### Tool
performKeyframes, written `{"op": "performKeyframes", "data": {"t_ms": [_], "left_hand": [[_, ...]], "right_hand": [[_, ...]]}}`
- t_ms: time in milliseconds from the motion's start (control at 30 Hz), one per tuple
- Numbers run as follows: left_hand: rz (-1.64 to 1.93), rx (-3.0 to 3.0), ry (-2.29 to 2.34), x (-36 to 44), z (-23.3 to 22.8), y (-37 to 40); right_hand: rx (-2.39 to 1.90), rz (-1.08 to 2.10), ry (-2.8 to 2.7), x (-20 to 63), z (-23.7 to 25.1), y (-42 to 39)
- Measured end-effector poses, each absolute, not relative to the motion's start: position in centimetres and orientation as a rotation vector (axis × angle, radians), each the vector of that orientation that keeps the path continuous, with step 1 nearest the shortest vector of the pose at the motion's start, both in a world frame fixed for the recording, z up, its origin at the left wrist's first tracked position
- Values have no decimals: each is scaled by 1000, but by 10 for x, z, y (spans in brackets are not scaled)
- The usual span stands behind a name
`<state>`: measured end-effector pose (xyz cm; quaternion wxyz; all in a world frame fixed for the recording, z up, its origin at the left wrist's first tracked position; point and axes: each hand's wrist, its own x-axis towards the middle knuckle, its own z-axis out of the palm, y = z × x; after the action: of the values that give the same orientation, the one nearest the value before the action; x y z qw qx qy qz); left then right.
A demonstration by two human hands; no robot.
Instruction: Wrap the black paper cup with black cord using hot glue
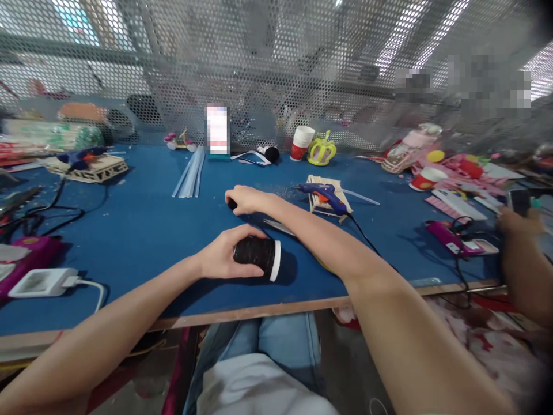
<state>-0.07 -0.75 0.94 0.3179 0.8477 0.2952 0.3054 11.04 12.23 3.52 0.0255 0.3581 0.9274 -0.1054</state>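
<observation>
A black-wrapped cup (pixel 256 257) is held near the table's near edge by the left grip (pixel 224 253), whose fingers and thumb are spread just wide enough to be wrapped around its sides. The cup is tipped on its side, with its white rim (pixel 275 261) turned to the right; whether its weight is borne by the table (pixel 142 230) cannot be told. Farther off, a small black object (pixel 232 204) is held by the right grip (pixel 244 200), its fingers curled closely around it; most of that object is hidden by them. Scissors (pixel 280 227) are partly covered by the right forearm (pixel 319 236).

To the right of that forearm, a blue glue gun (pixel 324 195) is laid across a wooden stick frame (pixel 314 183). Clear glue sticks (pixel 190 173) are spread on the far left of the hands, and a lit phone (pixel 218 132) is stood beyond them. Along the far side, stacked paper cups (pixel 301 143) are placed just beside a yellow crown-shaped piece (pixel 322 151). At the far right, a dark device (pixel 518 202) is held in another person's hand (pixel 522 222), near a purple power strip (pixel 455 239).
</observation>
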Motion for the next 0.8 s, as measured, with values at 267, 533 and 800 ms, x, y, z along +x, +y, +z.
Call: {"op": "performKeyframes", "data": {"t_ms": [267, 533, 800], "left_hand": [[832, 2233, 797, 0, 10, -7], [844, 2218, 883, -1, 8, -3], [849, 2173, 950, 0, 5, -1]], "right_hand": [[1462, -1603, 2656, 153, 75, 121], [2281, -2151, 2728, 165, 85, 161], [1898, -1901, 3025, 186, 67, 77]]}}
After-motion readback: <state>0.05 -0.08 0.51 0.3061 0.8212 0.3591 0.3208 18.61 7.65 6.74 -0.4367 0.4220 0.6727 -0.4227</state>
